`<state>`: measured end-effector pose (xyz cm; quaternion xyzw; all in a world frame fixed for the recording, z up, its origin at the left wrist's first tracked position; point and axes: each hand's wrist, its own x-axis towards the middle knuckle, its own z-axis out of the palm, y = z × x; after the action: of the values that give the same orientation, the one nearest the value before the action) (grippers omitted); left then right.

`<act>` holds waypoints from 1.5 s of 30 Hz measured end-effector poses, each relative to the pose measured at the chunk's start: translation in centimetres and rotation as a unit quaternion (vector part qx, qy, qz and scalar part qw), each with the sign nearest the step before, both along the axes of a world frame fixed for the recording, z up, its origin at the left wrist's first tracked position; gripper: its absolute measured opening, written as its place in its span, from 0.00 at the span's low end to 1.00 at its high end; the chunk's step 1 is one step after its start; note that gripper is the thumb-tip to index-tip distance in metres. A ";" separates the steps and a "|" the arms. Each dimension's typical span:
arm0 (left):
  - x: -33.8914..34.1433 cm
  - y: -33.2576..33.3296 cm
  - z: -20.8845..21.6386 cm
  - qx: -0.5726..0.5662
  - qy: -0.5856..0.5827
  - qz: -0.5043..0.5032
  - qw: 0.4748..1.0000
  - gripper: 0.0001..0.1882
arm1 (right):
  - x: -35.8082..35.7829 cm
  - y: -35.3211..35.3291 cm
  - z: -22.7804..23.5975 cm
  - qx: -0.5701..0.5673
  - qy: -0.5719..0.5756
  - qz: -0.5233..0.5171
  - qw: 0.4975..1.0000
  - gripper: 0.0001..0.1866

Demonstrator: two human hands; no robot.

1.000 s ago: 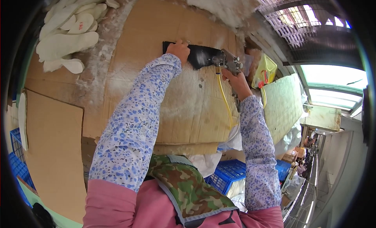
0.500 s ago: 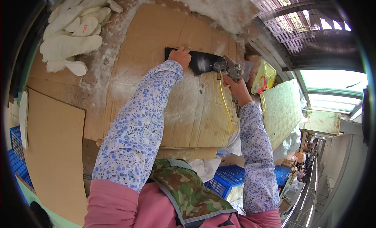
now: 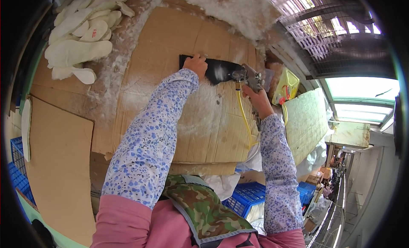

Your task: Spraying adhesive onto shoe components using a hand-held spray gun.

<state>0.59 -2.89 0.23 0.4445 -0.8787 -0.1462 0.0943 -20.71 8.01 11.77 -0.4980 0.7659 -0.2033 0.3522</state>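
Observation:
My left hand (image 3: 196,65) is closed on the left part of a flat black piece (image 3: 220,72), possibly fabric, which has a whitish haze across its middle. My right hand (image 3: 259,99) grips a metal spray gun (image 3: 251,76), its front toward the black piece's right end. From the gun a yellow air hose (image 3: 244,120) hangs down. Under both hands lies a creased brown cardboard sheet (image 3: 170,39) with whitish residue. Most of my right fingers are hidden behind the gun and its handle.
At the far left is a pile of off-white insoles (image 3: 79,52). White fluffy fibre (image 3: 238,11) coats the back edge. A yellow container (image 3: 286,86) stands right of the gun, beside a pale board (image 3: 306,120). Blue crates (image 3: 243,197) sit below the table's front edge.
Both hands keep their hold on the black piece and the gun. The gun and right hand have shifted very slightly, and the view has moved a little.

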 end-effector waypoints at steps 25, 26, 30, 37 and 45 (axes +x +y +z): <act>-0.1 0.1 1.0 0.031 -0.014 0.000 0.999 0.13 | 0.0 0.5 0.3 -0.007 -0.026 0.015 1.000 0.15; -0.1 0.1 1.0 0.031 -0.015 -0.001 0.999 0.13 | -0.1 0.5 0.2 -0.007 -0.027 0.014 1.000 0.15; -0.1 0.2 1.0 0.025 -0.008 0.001 1.000 0.14 | -0.1 0.5 0.1 -0.015 -0.029 0.014 0.999 0.15; -0.5 0.2 1.0 0.024 -0.028 0.007 0.999 0.09 | 0.1 0.5 0.2 -0.013 -0.006 0.004 1.000 0.15; -0.4 0.1 0.7 0.018 -0.016 0.012 1.000 0.09 | -0.6 0.1 -0.4 -0.022 -0.001 -0.001 1.000 0.15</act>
<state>0.21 -2.80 0.94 0.4593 -0.8717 -0.1538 0.0737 -21.33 8.13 11.36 -0.5046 0.7615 -0.2210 0.3414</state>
